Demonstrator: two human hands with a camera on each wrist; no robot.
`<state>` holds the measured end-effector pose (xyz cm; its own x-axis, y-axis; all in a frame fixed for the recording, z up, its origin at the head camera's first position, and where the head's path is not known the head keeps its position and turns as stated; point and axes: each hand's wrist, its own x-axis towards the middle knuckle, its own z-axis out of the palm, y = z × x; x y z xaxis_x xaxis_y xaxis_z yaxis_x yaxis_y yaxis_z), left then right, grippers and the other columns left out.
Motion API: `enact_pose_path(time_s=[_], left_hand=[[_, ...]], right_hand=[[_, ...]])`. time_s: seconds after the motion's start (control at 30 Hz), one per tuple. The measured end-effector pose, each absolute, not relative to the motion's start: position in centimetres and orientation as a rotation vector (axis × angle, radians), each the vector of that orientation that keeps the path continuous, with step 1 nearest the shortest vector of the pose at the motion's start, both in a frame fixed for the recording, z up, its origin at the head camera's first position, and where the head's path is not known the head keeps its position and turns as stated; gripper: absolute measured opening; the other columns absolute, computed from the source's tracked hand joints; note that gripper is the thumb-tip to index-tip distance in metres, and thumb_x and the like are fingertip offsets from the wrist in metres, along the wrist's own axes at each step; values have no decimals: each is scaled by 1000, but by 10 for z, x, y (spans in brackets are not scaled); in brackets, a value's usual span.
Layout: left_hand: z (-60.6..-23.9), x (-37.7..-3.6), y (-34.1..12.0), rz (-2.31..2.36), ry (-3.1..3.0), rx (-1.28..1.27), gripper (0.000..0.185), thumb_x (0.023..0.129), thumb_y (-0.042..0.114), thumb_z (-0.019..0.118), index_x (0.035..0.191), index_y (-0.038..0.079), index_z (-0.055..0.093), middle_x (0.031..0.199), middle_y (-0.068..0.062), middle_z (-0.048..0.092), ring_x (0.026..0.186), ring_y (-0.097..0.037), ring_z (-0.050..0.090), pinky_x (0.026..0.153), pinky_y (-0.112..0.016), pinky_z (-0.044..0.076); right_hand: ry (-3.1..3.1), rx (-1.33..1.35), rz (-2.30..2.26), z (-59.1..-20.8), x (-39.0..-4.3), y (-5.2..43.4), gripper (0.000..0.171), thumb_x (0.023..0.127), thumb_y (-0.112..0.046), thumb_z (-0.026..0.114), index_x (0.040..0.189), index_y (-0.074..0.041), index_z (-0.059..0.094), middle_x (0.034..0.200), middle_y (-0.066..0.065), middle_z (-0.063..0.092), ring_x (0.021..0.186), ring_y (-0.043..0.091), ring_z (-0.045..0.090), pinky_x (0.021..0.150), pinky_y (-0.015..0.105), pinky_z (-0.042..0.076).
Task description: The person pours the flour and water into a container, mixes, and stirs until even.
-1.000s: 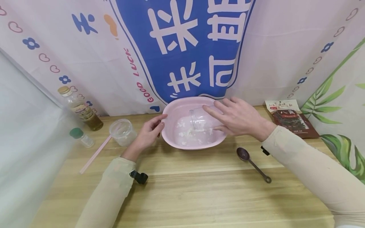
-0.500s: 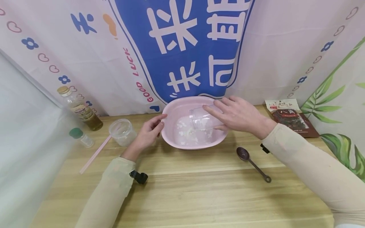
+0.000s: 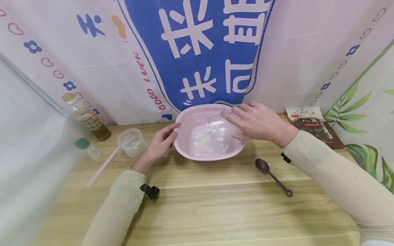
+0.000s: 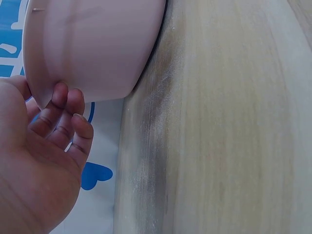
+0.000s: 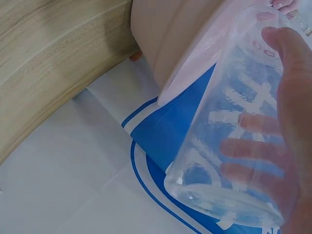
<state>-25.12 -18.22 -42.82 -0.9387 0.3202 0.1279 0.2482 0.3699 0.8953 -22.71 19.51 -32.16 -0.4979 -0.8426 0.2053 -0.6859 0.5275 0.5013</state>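
Observation:
A pink oval basin (image 3: 187, 154) stands against the back cloth, with white powdery clumps (image 3: 201, 143) wet with liquid on its floor. My left hand (image 3: 158, 145) grips the basin's left rim; the left wrist view has the thumb and fingers pinching its edge (image 4: 97, 44). Over the right side of the basin, my right hand (image 3: 258, 124) holds a clear plastic cup (image 3: 217, 127), tipped with its mouth to the left and downward. Seen from the right wrist, the thumb and fingers wrap the cup (image 5: 219, 117), which looks nearly empty.
On the left stand an oil bottle (image 3: 90, 121), a small green-capped jar (image 3: 89, 148), a clear tub (image 3: 133, 143) and pink chopsticks (image 3: 103, 167). To the right lie a brown measuring spoon (image 3: 274, 177) and a spice packet (image 3: 315, 128). A printed cloth (image 3: 197, 51) hangs behind.
The cup has tilted a little and shifted slightly right and up in my right hand. The white clumps in the basin have spread. My left hand stays on the rim.

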Motion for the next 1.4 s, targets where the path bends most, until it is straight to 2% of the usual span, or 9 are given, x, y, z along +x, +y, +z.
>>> enact_pose_path(time_s=[0.37, 0.67, 0.93, 1.2, 1.4], left_hand=[[-427, -251, -182, 1625, 2552, 518, 42, 113, 13, 53, 154, 3, 57, 89, -8, 54, 73, -20, 54, 62, -23, 47], [-427, -252, -182, 1616, 2555, 515, 43, 113, 14, 53, 154, 3, 57, 89, -9, 54, 73, -20, 54, 61, -23, 47], [-427, -251, -182, 1605, 2564, 520, 43, 113, 14, 52, 155, 3, 56, 91, -9, 55, 75, -27, 56, 62, -24, 47], [-427, -249, -183, 1609, 2567, 503, 43, 113, 15, 53, 155, 5, 57, 91, -8, 54, 75, -31, 56, 62, -24, 47], [-426, -248, -181, 1628, 2555, 526, 43, 113, 14, 53, 154, 2, 57, 90, -9, 54, 74, -31, 57, 62, -25, 48]], right_hand=[[-2396, 1236, -453, -321, -228, 195, 84, 96, -68, 67, 152, -6, 56, 117, 18, 70, 98, 36, 71, 80, 46, 61], [-2397, 1226, -423, -322, -229, 196, 82, 97, -70, 66, 150, -8, 56, 112, 18, 70, 94, 35, 71, 77, 46, 61], [-2429, 1239, -431, -318, -229, 195, 79, 99, -68, 65, 151, -10, 55, 119, 17, 72, 99, 36, 72, 83, 47, 60], [-2437, 1278, -505, -315, -228, 193, 78, 98, -69, 66, 152, -13, 58, 116, 14, 72, 95, 35, 69, 81, 45, 57], [-2411, 1291, -584, -311, -226, 191, 79, 93, -68, 73, 151, -16, 59, 120, 14, 73, 101, 35, 71, 88, 47, 59]])
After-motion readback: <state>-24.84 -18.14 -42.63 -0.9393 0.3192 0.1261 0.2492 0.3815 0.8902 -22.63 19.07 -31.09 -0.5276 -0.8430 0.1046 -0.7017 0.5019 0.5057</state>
